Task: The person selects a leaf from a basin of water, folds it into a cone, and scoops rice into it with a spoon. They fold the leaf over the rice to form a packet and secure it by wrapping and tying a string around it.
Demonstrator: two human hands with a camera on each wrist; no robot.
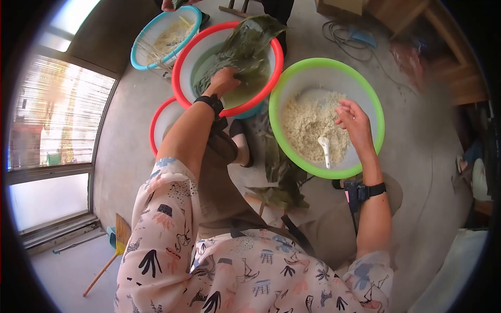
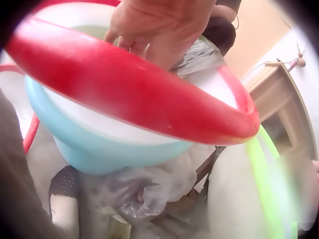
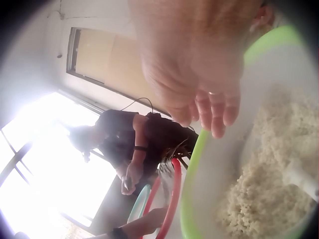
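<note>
My left hand reaches into the red-rimmed basin, its fingers curled on a wet green leaf among several lying in water. In the left wrist view that hand dips behind the red rim. My right hand hovers open over the green basin, just above the pale rice, and holds nothing. A white spoon lies in the rice. The right wrist view shows the right hand with loosely hanging fingers above the rice.
A blue basin with strings and rice stands at the far left, and another red-rimmed basin sits beside my knee. Loose leaves lie between my legs. Another person sits opposite. A broom lies on the floor.
</note>
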